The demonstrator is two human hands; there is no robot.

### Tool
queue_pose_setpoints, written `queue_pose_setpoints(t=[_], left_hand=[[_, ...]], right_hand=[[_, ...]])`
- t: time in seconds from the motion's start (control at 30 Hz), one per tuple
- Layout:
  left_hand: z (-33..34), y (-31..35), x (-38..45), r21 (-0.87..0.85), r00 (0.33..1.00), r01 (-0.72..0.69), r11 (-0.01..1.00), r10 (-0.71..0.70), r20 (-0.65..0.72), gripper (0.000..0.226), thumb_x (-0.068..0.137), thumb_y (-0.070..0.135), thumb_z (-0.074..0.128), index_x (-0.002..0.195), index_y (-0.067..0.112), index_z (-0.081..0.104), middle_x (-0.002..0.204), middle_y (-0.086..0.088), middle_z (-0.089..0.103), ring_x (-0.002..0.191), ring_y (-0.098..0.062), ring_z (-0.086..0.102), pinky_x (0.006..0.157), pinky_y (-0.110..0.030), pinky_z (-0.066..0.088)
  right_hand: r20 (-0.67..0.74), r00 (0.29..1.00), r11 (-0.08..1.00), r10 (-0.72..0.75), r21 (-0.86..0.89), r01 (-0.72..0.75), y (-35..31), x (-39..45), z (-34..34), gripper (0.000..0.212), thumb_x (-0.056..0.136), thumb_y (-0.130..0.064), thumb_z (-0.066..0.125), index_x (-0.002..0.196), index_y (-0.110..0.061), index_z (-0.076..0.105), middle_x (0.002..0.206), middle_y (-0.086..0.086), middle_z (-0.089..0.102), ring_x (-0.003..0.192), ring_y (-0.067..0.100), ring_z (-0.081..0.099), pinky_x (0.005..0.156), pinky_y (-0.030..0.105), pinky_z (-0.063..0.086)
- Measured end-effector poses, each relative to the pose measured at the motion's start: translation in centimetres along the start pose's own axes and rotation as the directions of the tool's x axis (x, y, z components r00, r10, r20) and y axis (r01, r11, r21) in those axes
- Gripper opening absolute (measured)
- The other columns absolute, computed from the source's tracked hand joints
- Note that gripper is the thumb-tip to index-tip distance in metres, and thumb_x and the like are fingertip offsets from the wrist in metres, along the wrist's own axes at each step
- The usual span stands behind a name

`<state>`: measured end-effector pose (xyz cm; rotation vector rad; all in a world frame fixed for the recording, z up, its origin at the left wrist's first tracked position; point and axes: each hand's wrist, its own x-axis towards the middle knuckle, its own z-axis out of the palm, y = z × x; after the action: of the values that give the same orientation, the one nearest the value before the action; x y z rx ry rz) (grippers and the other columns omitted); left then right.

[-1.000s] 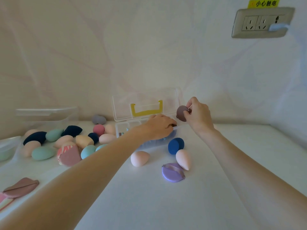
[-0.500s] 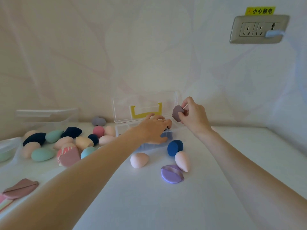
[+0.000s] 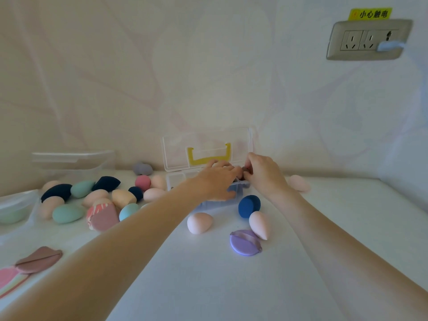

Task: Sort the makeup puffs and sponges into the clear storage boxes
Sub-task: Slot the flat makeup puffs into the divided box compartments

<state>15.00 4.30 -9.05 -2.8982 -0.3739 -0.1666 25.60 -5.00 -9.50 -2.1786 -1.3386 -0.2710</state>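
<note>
A small clear storage box [image 3: 209, 205] with a yellow latch stands at the wall, its lid [image 3: 208, 144] raised. My left hand [image 3: 215, 183] lies across the box, fingers stretched over its contents and thumb on the front wall. My right hand [image 3: 264, 174] pinches a small mauve sponge [image 3: 244, 169] at the box's right end, low over the rim and mostly hidden by both hands. In front of the box lie a blue sponge [image 3: 249, 206], two pale pink sponges [image 3: 199, 223] [image 3: 259, 224] and a lilac puff [image 3: 245, 245].
A pile of several coloured sponges [image 3: 92, 200] covers the table's left side. Behind it stands a larger clear box [image 3: 74, 163], with a clear container [image 3: 14, 205] at the far left. Flat mauve puffs [image 3: 39, 259] lie near left. One pink sponge [image 3: 298, 183] sits right of the box. A wall socket [image 3: 368, 39] is high right.
My right hand has lowered the mauve sponge from beside the lid down to the box's right end. My left hand's fingers have reached further across the box toward it.
</note>
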Motion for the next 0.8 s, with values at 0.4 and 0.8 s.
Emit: queue_pose_setpoints(t=[0.4, 0.8], left_hand=[[-0.6, 0.7, -2.7, -0.043, 0.996, -0.003, 0.999, -0.001, -0.084, 0.044, 0.092, 0.026, 0.047, 0.135, 0.021, 0.041, 0.137, 0.003, 0.046, 0.13, -0.019, 0.038, 0.11, -0.031, 0.021], [-1.9, 2.0, -8.5, -0.135, 0.993, 0.108, 0.985, -0.101, 0.058, 0.049, 0.093, 0.019, 0.048, 0.14, 0.014, 0.037, 0.148, -0.003, 0.035, 0.134, -0.024, 0.038, 0.108, -0.033, 0.03]], right_hand=[[0.05, 0.999, 0.998, -0.013, 0.062, 0.009, -1.0, -1.8, -3.4, 0.022, 0.085, -0.008, 0.053, 0.073, 0.004, 0.066, 0.086, 0.018, 0.065, 0.081, 0.036, 0.058, 0.07, 0.038, 0.047], [0.708, 0.703, 0.988, 0.064, -0.142, 0.053, -5.2, -6.6, -2.6, 0.026, 0.078, -0.005, 0.062, 0.101, -0.019, 0.063, 0.105, 0.012, 0.068, 0.054, 0.018, 0.053, 0.058, 0.025, 0.044]])
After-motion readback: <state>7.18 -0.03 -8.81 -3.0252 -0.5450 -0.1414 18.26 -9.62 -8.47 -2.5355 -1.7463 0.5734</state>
